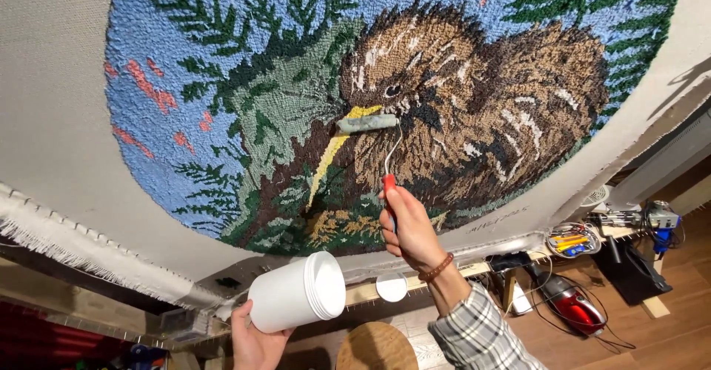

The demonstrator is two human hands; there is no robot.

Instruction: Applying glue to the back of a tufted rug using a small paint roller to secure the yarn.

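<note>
Roller (367,123) lies flat on the tufted bird rug (415,81), pressed at the beak; our right hand (407,225) closes round its red handle. Our left hand (255,337) cradles the white tub (296,292) low, mouth tilted toward us for easy dipping.

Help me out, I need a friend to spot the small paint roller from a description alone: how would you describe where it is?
Start at the big round tufted rug stretched on a frame, picturing a brown long-beaked bird. The paint roller lies against the bird's face, at the base of its yellow beak, held by the right hand. Its grey-green sleeve, bent wire and red handle set it apart from the white tub in the left hand.
</note>
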